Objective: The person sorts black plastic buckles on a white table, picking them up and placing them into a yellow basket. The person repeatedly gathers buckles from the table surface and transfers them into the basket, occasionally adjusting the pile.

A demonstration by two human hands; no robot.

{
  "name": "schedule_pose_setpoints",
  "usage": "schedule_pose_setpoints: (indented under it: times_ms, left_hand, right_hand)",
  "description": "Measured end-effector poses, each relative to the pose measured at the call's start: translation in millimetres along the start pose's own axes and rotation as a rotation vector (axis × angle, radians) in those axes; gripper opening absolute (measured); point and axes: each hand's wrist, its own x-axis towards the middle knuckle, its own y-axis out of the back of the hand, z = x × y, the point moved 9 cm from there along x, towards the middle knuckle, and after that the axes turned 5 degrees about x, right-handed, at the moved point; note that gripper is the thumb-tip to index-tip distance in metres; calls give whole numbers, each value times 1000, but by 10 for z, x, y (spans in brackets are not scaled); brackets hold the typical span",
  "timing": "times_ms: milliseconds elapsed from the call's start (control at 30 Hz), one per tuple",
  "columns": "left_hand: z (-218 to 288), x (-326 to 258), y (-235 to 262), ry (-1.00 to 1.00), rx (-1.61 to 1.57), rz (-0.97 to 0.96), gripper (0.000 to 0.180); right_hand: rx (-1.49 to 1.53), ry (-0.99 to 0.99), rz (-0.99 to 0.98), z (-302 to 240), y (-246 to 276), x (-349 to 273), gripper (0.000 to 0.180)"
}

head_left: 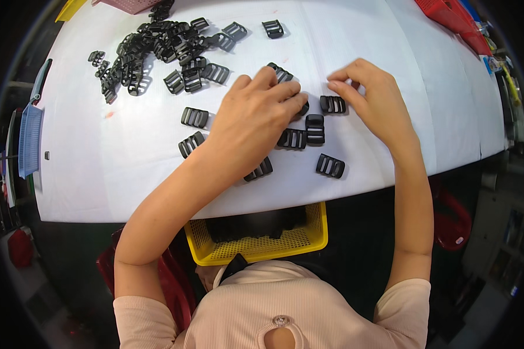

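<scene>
At least ten separate black buckles (315,120) lie nearer than the buckle heap (172,43) or right of it; the heap's own are too tangled to count. Around it: one yellow basket (262,258) nearer, one blue basket (30,139) left, one pink basket (131,6) behind, one red basket (453,23) far right.

Your buckles (330,166) are solid black, stark against the white tabletop (122,174) (it carries a few faint reddish specks). You wear a pale peach top (233,314) with fine vertical ribbing. Your yellow basket (262,257) is bright, its walls patterned with small holes. You also have a red basket (451,18), pink basket (131,4), light blue basket (29,142) and dark red chair (455,221).
</scene>
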Motion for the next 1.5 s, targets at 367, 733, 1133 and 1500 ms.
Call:
schedule_pose_setpoints:
  times_ms: [367,733,1133,1500]
  left_hand:
    - [-101,36,90,183,-181,55,25]
    - [-333,-428,641,346,-243,130,28]
    - [-834,-1698,501,696,-416,-57,82]
    - [-627,-1478,281,529,-170,-234,143]
  right_hand:
    - [-250,4,-497,167,-790,1311,49]
    - [48,-150,83,328,90,40,26]
    - [109,-40,169,-48,-1,-927,55]
    - [28,-14,113,-98,-350,-269,74]
